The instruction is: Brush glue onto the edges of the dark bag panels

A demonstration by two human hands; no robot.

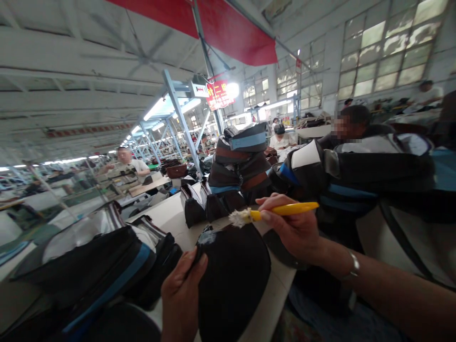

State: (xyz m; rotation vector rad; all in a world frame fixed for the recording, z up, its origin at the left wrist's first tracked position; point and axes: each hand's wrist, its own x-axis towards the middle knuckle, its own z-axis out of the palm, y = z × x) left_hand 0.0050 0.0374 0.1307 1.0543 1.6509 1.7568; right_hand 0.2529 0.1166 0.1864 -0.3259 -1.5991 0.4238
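Note:
My right hand (294,230) pinches a brush with a yellow handle (294,209). Its frayed whitish bristles (240,217) point left, over the top edge of a dark fabric piece (233,280). That piece has a rounded outline, and my left hand (183,285) grips its upper left edge between thumb and fingers. Close to the left thumb, a pale wet-looking smear (207,237) lies on the piece's corner. Whether the bristles touch the fabric I cannot tell.
Stacked dark pieces with blue and brown strips (240,164) stand ahead on the pale table (171,213). More dark pieces lie left (89,261) and right (381,166). Co-workers sit beyond, one person (131,164) at left, another (352,123) at right. A metal post (183,123) rises ahead.

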